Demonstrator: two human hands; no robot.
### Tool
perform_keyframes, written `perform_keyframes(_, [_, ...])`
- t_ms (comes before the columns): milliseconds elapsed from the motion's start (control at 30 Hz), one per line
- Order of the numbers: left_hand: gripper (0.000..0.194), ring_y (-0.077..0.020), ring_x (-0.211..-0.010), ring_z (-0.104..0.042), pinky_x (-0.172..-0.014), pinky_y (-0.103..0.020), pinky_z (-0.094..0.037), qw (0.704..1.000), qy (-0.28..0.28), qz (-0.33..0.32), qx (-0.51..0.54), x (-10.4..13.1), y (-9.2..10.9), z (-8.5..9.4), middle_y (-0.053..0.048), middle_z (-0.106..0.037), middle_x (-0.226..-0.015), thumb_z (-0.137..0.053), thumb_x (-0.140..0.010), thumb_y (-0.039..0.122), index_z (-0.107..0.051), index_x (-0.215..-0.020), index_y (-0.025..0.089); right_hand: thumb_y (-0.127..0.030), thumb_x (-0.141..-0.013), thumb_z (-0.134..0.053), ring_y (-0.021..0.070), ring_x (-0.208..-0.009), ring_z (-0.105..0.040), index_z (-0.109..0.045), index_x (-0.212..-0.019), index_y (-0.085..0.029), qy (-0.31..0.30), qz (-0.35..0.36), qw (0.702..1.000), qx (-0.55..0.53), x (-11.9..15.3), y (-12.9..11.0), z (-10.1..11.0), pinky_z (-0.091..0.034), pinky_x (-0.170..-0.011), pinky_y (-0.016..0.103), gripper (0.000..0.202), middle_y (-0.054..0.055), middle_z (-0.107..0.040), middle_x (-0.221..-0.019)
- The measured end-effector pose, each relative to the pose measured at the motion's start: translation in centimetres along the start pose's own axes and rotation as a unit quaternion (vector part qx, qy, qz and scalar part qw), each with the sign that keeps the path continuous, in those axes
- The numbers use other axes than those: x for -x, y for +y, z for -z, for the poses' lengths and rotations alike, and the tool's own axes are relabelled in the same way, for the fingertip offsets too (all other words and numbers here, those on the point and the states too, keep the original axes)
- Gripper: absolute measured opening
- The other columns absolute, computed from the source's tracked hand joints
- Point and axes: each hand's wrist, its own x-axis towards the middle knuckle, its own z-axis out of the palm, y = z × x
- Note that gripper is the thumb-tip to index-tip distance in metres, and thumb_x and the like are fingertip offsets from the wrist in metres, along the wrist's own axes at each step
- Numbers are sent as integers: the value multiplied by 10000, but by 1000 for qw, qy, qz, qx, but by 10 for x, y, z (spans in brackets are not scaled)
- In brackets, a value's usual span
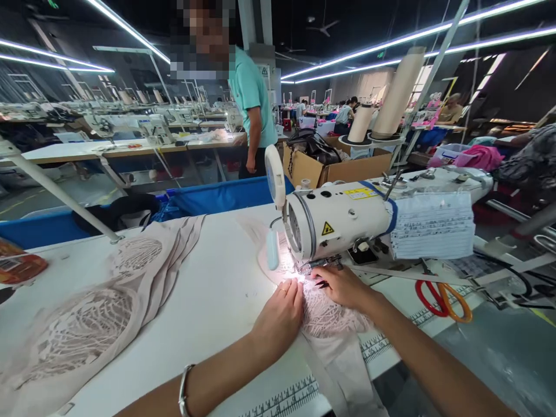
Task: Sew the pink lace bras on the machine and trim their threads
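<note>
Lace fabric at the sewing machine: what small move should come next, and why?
Perhaps guide the lace fabric slightly further under the sewing machine: the left hand rests at its edge by the lit needle area, the right hand is close by, and much lace lies nearer the person.

A sewing workshop on a factory floor: a sewing machine [343, 223] stands at near right, with 2 large thread cones [399, 95] behind it; rows of more machines [152, 128] on long tables [143, 152] reach across the far left, other people [344, 114] are among the stations at far right, and long tube lights [412, 44] run overhead beside ceiling fans [324, 26]
</note>
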Motion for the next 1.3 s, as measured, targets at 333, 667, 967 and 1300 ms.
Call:
perform_keyframes(333, [450, -332, -1232, -621, -1053, -450, -525, 991, 99, -32, -82, 5, -4, -23, -204, -639, -1329, -480, -874, 54, -586, -1309, 13, -79, -771, -580, 207, -877, -698, -642, -1174, -277, 2, 8, 1000, 9, -2, 0, -2, -462, -752, 265, 454, 6, -769, -992])
perform_keyframes(667, [430, -306, -1158, -666, -1004, -437, -551, 975, 173, -46, -130, 4, -3, -20, -194, -690, -1232, -369, -876, 0, -612, -1231, 1, -62, -736, -614, 209, -859, -718, -648, -1183, -268, 16, 28, 999, 27, -2, -5, 4, -476, -738, 267, 493, 16, -770, -1049])
perform_keyframes(967, [382, -300, -1189, -623, -1068, -427, -484, 999, 32, -7, -4, -1, 1, 13, -228, -650, -1253, -324, -995, 115, -567, -1266, -2, 32, -725, -541, 227, -913, -728, -655, -1210, -218, 28, 22, 999, -20, 3, -6, 4, -527, -785, 290, 557, 56, -776, -1066])
perform_keyframes(1300, [456, -314, -1234, -524, -1094, -439, -403, 997, -18, 33, 73, -3, 2, 19, -242, -589, -1304, -350, -1041, 256, -484, -1346, -56, -83, -814, -519, 196, -861, -693, -667, -1200, -241, 33, 60, 998, -16, 2, 3, 2, -531, -796, 323, 443, 20, -749, -1035])
